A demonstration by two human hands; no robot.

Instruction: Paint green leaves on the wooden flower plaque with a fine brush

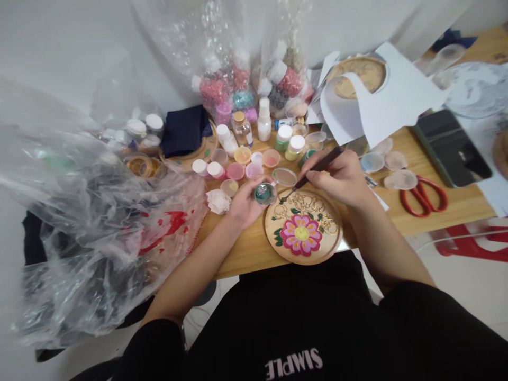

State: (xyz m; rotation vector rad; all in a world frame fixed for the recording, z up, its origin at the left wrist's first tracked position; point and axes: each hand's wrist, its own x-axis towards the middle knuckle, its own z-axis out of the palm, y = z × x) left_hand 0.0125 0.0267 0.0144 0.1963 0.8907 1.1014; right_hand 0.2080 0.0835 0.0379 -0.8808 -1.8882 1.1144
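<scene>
Painted round plaque [302, 226], one item, lying on worktop [436, 206] edge.
Left hand [246, 201] is gripping one small teal pot [265, 193] beside plaque rim; right hand [341, 177] is pinching one brush [313, 170], tip touching plaque's top; one red scissors [424, 194] is lying well right.

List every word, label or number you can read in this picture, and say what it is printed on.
"SIMPLE": white letters on the black shirt, seen upside down.
Labels on the bottles: too small and blurred to read.
Red print on the plastic bag: crumpled, unreadable.
</scene>
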